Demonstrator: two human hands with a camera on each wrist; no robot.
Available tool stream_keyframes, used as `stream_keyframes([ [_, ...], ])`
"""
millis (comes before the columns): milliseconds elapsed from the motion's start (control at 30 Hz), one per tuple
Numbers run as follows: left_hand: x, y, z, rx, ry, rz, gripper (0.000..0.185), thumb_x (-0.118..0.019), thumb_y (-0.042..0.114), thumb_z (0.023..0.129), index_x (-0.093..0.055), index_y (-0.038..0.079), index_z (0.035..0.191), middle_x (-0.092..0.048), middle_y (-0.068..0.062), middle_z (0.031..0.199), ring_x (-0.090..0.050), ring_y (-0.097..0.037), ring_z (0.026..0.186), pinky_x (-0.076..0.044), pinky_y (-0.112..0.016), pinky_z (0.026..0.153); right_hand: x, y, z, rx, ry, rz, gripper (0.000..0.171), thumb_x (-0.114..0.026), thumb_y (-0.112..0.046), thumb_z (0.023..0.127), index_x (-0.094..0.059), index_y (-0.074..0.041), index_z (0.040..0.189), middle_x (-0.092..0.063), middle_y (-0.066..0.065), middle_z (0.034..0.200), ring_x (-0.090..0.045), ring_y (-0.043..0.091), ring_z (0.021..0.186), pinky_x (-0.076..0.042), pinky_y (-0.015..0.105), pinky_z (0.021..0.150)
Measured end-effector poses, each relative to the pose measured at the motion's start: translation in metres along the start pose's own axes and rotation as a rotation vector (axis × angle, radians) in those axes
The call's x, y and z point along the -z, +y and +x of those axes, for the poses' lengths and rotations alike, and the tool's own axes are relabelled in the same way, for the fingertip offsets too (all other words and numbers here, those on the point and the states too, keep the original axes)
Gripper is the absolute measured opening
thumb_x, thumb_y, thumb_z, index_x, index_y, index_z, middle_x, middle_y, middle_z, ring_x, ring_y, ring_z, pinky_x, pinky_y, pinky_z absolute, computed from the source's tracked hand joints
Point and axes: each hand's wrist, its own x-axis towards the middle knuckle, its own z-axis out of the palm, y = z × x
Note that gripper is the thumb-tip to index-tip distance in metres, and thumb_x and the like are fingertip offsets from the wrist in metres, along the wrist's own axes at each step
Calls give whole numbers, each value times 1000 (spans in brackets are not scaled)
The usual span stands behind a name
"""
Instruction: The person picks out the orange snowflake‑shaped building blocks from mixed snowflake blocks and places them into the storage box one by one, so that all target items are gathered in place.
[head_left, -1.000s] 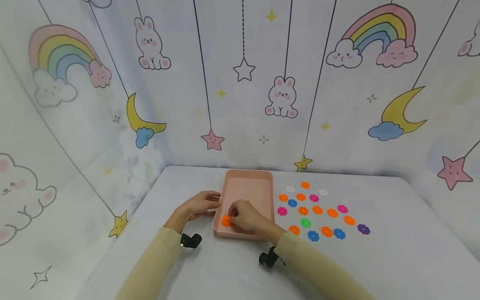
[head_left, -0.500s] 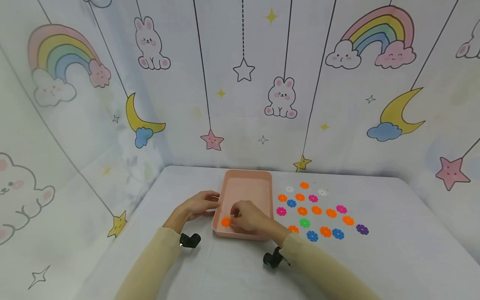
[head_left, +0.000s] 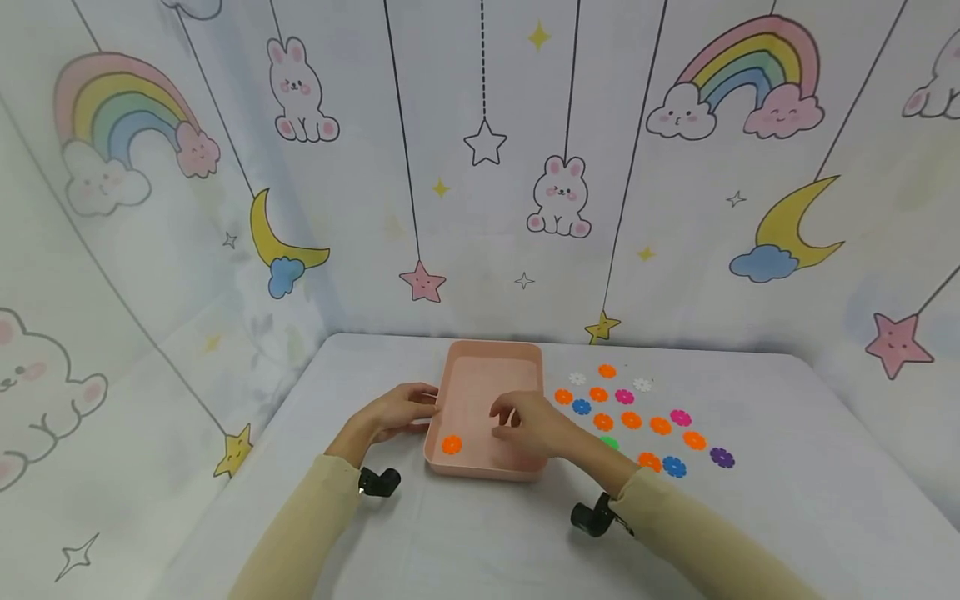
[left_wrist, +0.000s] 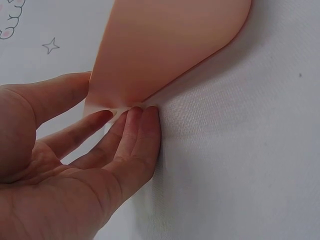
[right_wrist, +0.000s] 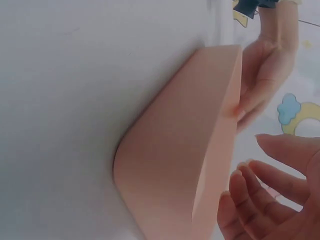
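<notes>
A pink tray (head_left: pixel 489 350) stands on the white table with one orange flower-shaped disc (head_left: pixel 452 445) lying in its near left corner. My left hand (head_left: pixel 403 410) is at the tray's left side; in the left wrist view its fingertips (left_wrist: pixel 150 120) touch the outer wall and the thumb reaches the rim. Over the right part of the tray is my right hand (head_left: pixel 531 423), with nothing between its loosely bent fingers and thumb. In the right wrist view those fingertips (right_wrist: pixel 237 187) are apart from the thumb, near the tray's rim.
Right of the tray lie several flower-shaped discs, among them orange (head_left: pixel 632 420), blue (head_left: pixel 674 467), pink (head_left: pixel 680 417), white (head_left: pixel 642 384) and a purple one (head_left: pixel 722 457). The right forearm partly covers a green disc (head_left: pixel 609 442). A printed cloth wall (head_left: pixel 480 233) rises behind the table.
My right hand has let go of the orange disc in the tray's near left corner and moved right, toward the tray's right wall. My left hand has stayed at the left side.
</notes>
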Motion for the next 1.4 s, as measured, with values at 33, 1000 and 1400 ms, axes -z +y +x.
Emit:
stream_keyframes([
  [33, 0, 0, 0, 3, 2, -6, 50, -61, 4, 101, -44, -7, 147, -52, -25, 142, -60, -31, 121, -54, -46, 103, 3, 2, -2, 4, 5, -1, 21, -73, -10, 93, -69, -2, 113, -63, -2, 91, -58, 16, 79, -53, 26, 67],
  [1000, -1, -4, -3, -12, -1, -15, 49, -61, 4, 101, -44, -8, 146, -51, -26, 143, -60, -32, 121, -54, -47, 103, 119, 106, -90, -8, 54, -118, 24, -74, -18, 95, -69, -4, 115, -68, -2, 101, -61, 15, 91, -57, 24, 77],
  [1400, 0, -2, -1, 2, 1, -8, 48, -61, 5, 102, -45, -6, 146, -51, -24, 145, -59, -32, 123, -54, -46, 104, 156, 163, -135, -157, 15, -190, 30, -77, -22, 93, -69, -1, 113, -67, -1, 99, -61, 16, 90, -57, 21, 73],
])
